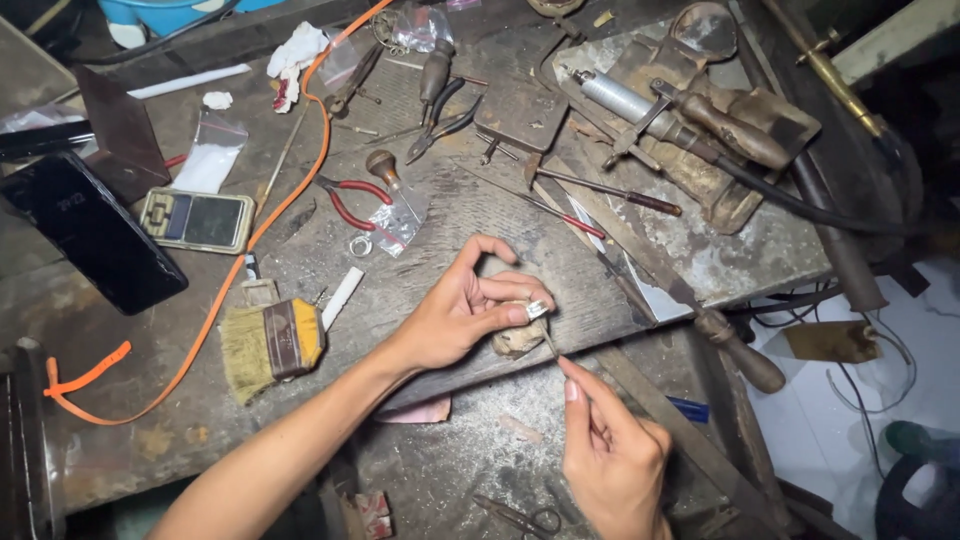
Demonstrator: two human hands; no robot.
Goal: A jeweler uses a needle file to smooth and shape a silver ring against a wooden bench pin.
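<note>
A black phone [92, 232] with a dark screen lies at the left edge of the bench. Just right of it sits a small grey pocket scale [196, 220] with a dark screen. Small clear plastic bags [212, 152] lie above the scale, and another clear bag [400, 222] lies near the red pliers [345, 202].

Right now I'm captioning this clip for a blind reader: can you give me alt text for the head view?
Seen from above, a left hand presses a silver ring against a worn wooden peg while the right hand works a thin tool on it. Around them the grimy workbench holds red-handled pliers, a brush, a small scale and an orange strap.
</note>
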